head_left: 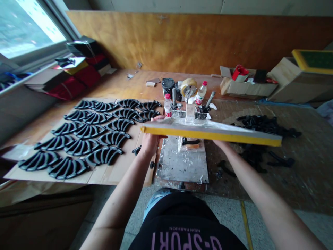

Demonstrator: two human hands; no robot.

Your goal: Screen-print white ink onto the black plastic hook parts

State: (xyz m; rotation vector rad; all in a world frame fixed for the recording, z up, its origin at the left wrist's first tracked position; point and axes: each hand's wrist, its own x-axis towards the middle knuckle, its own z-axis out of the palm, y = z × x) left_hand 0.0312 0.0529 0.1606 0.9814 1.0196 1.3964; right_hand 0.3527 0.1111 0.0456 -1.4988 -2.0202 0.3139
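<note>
A flat frame [213,134] with a yellow front edge is raised and seen nearly edge-on above a metal plate [183,163]. My left hand [154,133] grips its left end, fingers partly above and below the edge. My right hand [219,143] is mostly hidden beneath the frame, right of its middle; its fingers do not show. On the plate, under the frame, a black curved part [190,141] lies on a small block. A clamp fixture [190,111] with a pale block stands behind the frame.
Rows of black curved parts [78,147] cover cardboard at left. Loose black parts [256,156] are piled at right. Bottles [201,93], a tape roll [189,87] and a black tub [168,86] stand behind the fixture. Open boxes [247,86] are at back right.
</note>
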